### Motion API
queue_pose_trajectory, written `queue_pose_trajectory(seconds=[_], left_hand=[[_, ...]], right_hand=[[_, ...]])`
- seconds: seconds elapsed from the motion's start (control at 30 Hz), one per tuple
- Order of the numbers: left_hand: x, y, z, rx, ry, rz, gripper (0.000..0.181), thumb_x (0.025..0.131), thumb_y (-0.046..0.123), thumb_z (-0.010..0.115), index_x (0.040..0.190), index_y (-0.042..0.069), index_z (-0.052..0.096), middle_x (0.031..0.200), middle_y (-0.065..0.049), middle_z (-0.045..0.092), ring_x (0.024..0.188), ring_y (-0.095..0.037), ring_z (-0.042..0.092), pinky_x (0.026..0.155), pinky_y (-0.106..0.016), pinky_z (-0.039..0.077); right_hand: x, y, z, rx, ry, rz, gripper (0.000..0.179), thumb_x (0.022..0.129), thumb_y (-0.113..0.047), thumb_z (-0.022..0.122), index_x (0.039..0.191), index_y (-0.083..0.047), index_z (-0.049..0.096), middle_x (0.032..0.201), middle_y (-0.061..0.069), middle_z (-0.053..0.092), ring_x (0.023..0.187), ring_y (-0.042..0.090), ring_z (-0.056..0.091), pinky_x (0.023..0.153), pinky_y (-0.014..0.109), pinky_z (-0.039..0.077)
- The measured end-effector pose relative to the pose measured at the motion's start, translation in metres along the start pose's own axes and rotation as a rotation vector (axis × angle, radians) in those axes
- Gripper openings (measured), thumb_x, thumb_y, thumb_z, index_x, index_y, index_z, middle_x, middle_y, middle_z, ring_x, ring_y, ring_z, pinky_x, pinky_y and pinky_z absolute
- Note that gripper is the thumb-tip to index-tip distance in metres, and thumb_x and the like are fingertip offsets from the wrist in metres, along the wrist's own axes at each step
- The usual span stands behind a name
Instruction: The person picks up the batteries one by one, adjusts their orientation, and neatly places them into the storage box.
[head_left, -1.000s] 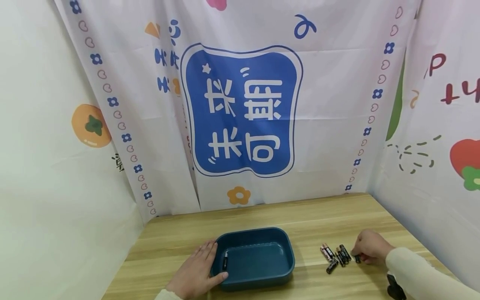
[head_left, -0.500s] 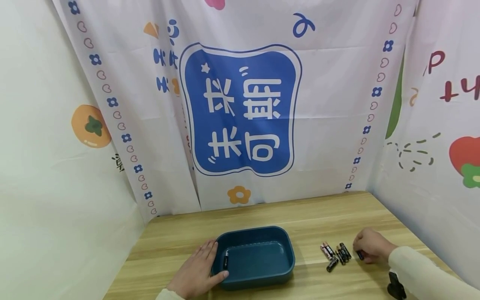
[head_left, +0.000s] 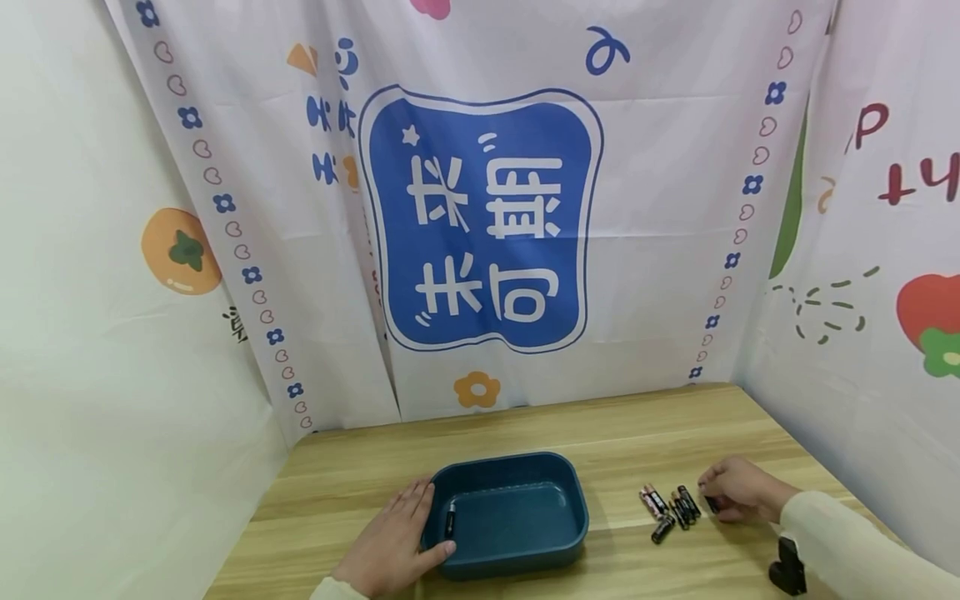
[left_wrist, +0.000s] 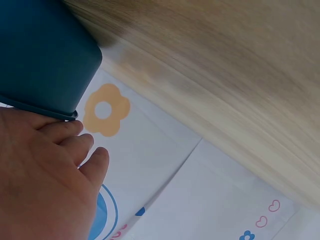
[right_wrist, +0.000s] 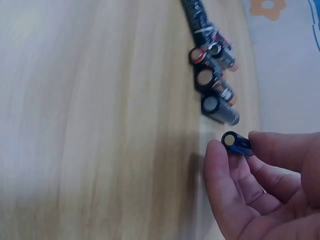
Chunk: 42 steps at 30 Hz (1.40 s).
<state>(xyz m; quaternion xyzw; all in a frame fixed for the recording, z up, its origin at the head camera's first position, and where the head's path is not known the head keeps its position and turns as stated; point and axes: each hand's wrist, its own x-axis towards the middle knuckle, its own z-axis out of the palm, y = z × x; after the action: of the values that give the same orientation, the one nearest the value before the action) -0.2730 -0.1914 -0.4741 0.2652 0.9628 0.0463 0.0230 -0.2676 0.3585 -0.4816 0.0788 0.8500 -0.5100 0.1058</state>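
Observation:
A dark teal rectangular bin [head_left: 517,560] stands on the table, with one black battery [head_left: 450,522] lying inside near its left wall. My left hand [head_left: 397,537] rests along the bin's left rim, fingers extended and thumb over the front corner; the left wrist view has its fingertips [left_wrist: 95,165] beside the rim. Off to the right, my right hand [head_left: 741,490] pinches a small dark battery [right_wrist: 239,144] between thumb and fingers, its flat end showing in the right wrist view. Just left of that hand lies a loose group of several batteries [head_left: 682,507], mostly black, some with pinkish ends.
The wood-grain table [head_left: 622,433] meets a hanging white printed cloth [head_left: 660,333] at the back. More pale cloth closes off the left and right sides. A black strap piece [head_left: 787,567] sits by the right sleeve.
My right hand has picked up the battery at the group's right side, drawing slightly away and then back left with it. The left hand and bin stay in place.

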Motion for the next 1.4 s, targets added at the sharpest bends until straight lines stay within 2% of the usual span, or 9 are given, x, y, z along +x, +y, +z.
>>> queue_pose_trajectory(seconds=[0.2, 0.37, 0.73, 0.83, 1.0, 1.2, 1.4], left_hand=[[-0.001, -0.001, -0.001, 0.004, 0.000, 0.001, 0.098, 0.091, 0.076, 0.031, 0.152, 0.000, 0.029, 0.158, -0.015, 0.024, 0.143, -0.033, 0.022, 0.112, -0.055, 0.022], [0.000, -0.001, 0.000, 0.013, 0.002, 0.007, 0.097, 0.091, 0.076, 0.031, 0.152, 0.001, 0.028, 0.158, -0.015, 0.023, 0.144, -0.032, 0.022, 0.113, -0.054, 0.022], [0.003, -0.003, 0.000, 0.035, 0.052, 0.030, 0.095, 0.092, 0.073, 0.034, 0.152, -0.001, 0.028, 0.158, -0.016, 0.023, 0.144, -0.031, 0.021, 0.113, -0.052, 0.022], [0.001, -0.003, 0.002, 0.041, 0.058, 0.039, 0.094, 0.093, 0.072, 0.035, 0.152, -0.001, 0.028, 0.158, -0.016, 0.023, 0.144, -0.031, 0.020, 0.113, -0.051, 0.022], [0.000, -0.001, 0.003, 0.036, 0.061, 0.041, 0.095, 0.092, 0.073, 0.035, 0.152, 0.000, 0.028, 0.157, -0.016, 0.023, 0.144, -0.032, 0.021, 0.113, -0.051, 0.023], [0.000, 0.000, 0.002, 0.017, 0.043, 0.024, 0.096, 0.092, 0.073, 0.035, 0.152, 0.000, 0.028, 0.157, -0.017, 0.023, 0.144, -0.032, 0.021, 0.113, -0.052, 0.022], [0.000, 0.000, 0.002, 0.016, 0.035, 0.013, 0.097, 0.091, 0.075, 0.035, 0.152, 0.000, 0.027, 0.158, -0.016, 0.023, 0.144, -0.032, 0.021, 0.113, -0.053, 0.022]], right_hand=[[0.001, -0.004, 0.001, 0.049, 0.010, -0.024, 0.016, 0.093, 0.002, 0.057, 0.105, 0.013, 0.062, 0.074, 0.009, 0.053, 0.066, 0.019, 0.055, 0.063, 0.037, 0.058], [0.001, -0.010, 0.000, 0.117, -0.031, -0.037, 0.018, 0.094, 0.001, 0.058, 0.106, 0.014, 0.059, 0.067, 0.004, 0.050, 0.065, 0.017, 0.057, 0.065, 0.036, 0.058], [0.003, -0.033, 0.003, 0.262, -0.169, -0.079, 0.035, 0.096, -0.004, 0.059, 0.121, 0.018, 0.050, 0.088, 0.009, 0.058, 0.071, 0.013, 0.062, 0.073, 0.035, 0.058], [0.000, -0.039, 0.009, 0.276, -0.191, -0.088, 0.036, 0.096, -0.006, 0.060, 0.121, 0.017, 0.050, 0.095, 0.011, 0.058, 0.076, 0.016, 0.063, 0.077, 0.038, 0.057], [-0.004, -0.053, 0.023, 0.275, -0.198, -0.106, 0.034, 0.096, -0.007, 0.060, 0.121, 0.015, 0.052, 0.096, 0.015, 0.057, 0.077, 0.019, 0.063, 0.078, 0.042, 0.057], [-0.001, -0.071, 0.036, 0.296, -0.245, -0.138, 0.028, 0.096, -0.007, 0.060, 0.116, 0.012, 0.056, 0.095, 0.014, 0.059, 0.075, 0.017, 0.063, 0.075, 0.038, 0.058], [0.004, -0.082, 0.049, 0.293, -0.259, -0.164, 0.029, 0.096, -0.008, 0.061, 0.117, 0.012, 0.057, 0.095, 0.015, 0.058, 0.075, 0.019, 0.063, 0.074, 0.039, 0.058]])
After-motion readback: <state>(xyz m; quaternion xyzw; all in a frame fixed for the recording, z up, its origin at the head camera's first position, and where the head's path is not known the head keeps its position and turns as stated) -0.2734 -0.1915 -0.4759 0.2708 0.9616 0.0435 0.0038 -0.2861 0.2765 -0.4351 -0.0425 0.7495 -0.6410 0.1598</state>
